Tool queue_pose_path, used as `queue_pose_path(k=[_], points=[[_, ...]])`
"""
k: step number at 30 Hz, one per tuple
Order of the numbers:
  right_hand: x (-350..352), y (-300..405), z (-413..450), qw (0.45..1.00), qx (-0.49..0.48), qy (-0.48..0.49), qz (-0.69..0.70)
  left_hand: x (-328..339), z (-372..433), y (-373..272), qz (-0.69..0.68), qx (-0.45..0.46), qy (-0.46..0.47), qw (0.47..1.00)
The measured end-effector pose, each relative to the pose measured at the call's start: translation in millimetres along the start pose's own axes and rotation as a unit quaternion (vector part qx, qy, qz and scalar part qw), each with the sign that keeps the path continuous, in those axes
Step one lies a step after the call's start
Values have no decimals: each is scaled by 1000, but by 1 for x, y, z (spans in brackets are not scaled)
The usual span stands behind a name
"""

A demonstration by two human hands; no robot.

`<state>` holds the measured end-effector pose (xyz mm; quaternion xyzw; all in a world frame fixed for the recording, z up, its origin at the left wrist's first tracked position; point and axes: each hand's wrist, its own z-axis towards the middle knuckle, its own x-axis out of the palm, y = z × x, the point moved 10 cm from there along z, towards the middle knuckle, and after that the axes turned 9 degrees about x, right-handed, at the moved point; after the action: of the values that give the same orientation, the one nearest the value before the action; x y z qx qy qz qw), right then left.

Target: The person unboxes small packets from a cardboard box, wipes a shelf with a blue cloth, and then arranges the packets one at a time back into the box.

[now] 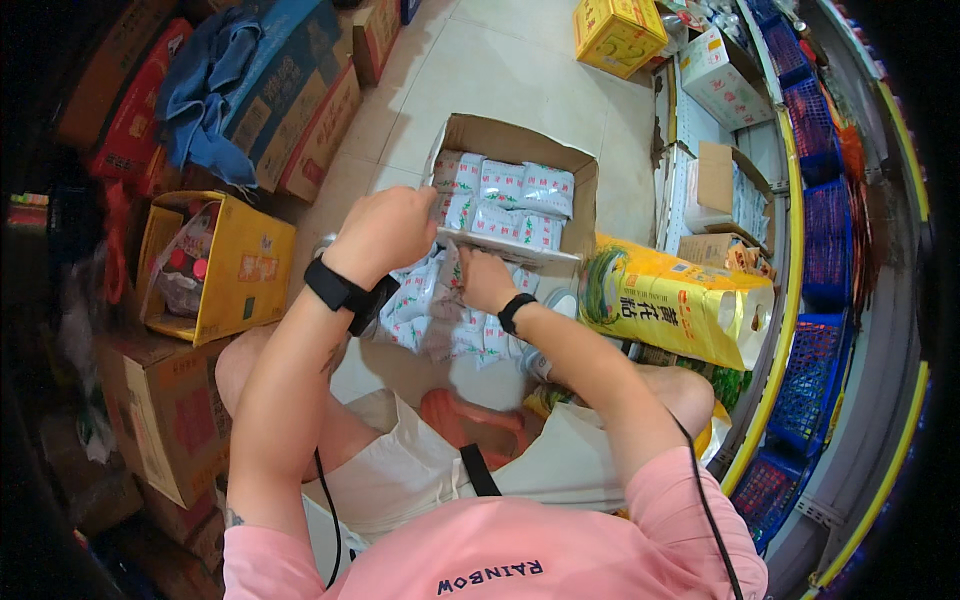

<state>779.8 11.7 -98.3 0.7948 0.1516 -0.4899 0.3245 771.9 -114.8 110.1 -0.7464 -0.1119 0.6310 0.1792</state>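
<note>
A cardboard box (517,135), its top open, stands on the tiled floor and holds several white plastic packets (501,184) with red print. At the box's near left corner is my left hand (390,229), its fingertips closed on the edge. My right hand (487,280) is just below the near wall, its fingers on an upright packet (451,274). More of the same packets (412,292) lie in a pile on the floor between my feet, partly under my hands.
An orange plastic stool (480,420) is under me. At left are stacked cartons (172,420), a yellow box (255,262) of bottles and a blue cloth (202,97). At right lie a yellow printed bag (675,300) and shelves with blue baskets (810,382). A yellow carton (619,37) stands beyond.
</note>
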Motion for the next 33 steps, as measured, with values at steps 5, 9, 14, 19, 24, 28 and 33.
queue_pose_path(k=[5,9,14,19,24,28,33], points=[[27,-2,5,991,5,87,-102,-15,-10,9,-11,-17,-17,1000],[-68,10,10,996,-65,-13,65,2,-18,15,-7,-35,24,999],[-111,-103,90,994,69,-86,-16,8,-26,15,-15,-24,34,999],[-66,-188,117,957,193,54,-211,12,-27,25,-14,-49,51,997],[-57,-203,123,943,169,-149,-245,12,-15,25,-19,-51,53,997],[-53,-205,142,938,181,-53,-289,13,-11,24,-24,-64,65,996],[-104,-192,122,966,157,-64,-197,15,-4,22,-19,-50,50,997]])
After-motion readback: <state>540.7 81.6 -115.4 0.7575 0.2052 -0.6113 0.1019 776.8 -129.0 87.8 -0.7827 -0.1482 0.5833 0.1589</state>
